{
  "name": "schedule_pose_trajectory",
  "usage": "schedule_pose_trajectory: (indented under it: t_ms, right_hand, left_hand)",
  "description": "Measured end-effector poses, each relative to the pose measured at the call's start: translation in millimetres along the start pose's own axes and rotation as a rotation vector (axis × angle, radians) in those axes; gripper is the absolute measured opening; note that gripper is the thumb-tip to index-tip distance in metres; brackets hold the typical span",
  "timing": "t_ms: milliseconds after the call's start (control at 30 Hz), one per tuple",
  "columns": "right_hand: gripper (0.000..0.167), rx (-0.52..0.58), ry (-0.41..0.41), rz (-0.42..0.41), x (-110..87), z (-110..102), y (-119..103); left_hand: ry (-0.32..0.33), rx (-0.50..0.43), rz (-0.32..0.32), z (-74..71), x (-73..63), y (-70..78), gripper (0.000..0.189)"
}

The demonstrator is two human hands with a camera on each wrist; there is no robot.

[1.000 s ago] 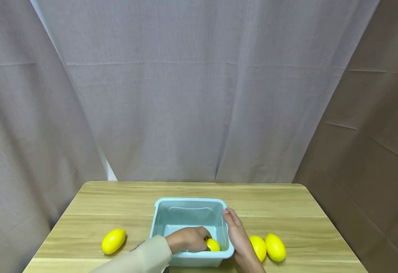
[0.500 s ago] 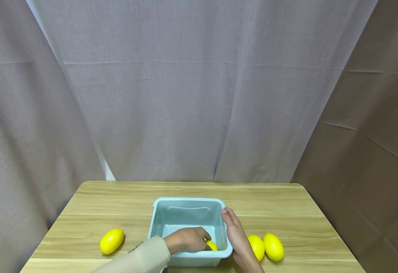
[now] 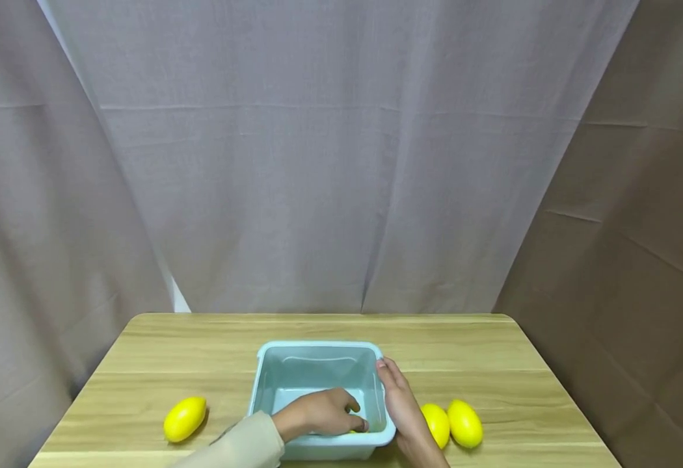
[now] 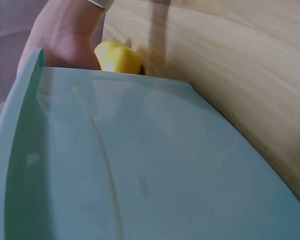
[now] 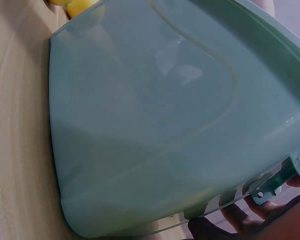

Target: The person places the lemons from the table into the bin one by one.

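Note:
A pale blue plastic bin point(image 3: 321, 344) stands on the wooden table. My left hand point(image 3: 326, 411) reaches down inside it, near the front right corner. Its thumb and forefinger stand apart. Beneath the thumb only a yellow sliver of a lemon point(image 3: 352, 431) shows, so whether the fingers hold it is hidden. My right hand point(image 3: 402, 406) grips the bin's right side, its thumb at the rim. In the right wrist view, curled fingers point(image 5: 237, 216) of that hand show past the bin's edge. The left wrist view is mostly filled by the bin's outer wall point(image 4: 140, 145).
Two lemons lie together to the right of the bin, one lemon point(image 3: 437, 424) partly behind the right forearm and the other lemon point(image 3: 465, 423) beside it. A single lemon point(image 3: 185, 419) lies on the left of the table point(image 3: 453, 351). Grey curtains point(image 3: 294, 195) hang behind.
The lemon inside the bin has gone from plainly visible at my left fingertips to almost hidden under the hand. My right hand keeps its place on the bin. The head view has shifted slightly.

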State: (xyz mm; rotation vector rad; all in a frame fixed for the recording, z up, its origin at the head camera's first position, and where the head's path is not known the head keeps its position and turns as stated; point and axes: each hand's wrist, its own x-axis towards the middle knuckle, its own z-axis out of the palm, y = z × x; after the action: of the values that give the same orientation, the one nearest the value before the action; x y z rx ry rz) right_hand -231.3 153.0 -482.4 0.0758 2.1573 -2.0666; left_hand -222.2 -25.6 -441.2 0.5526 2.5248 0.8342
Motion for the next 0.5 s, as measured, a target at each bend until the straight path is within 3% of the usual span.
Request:
schedule_pose_trajectory:
  t_ms: [233, 500]
  right_hand:
    - [0.061, 0.008, -0.014, -0.004, -1.9, 1, 1]
    - [0.061, -0.001, -0.007, 0.006, -1.1, 0, 0]
  left_hand:
    - [0.045, -0.002, 0.015, -7.3, -10.9, -0.1, 0.050]
    - [0.118, -0.022, 0.067, -29.3, -24.8, 2.2, 0.050]
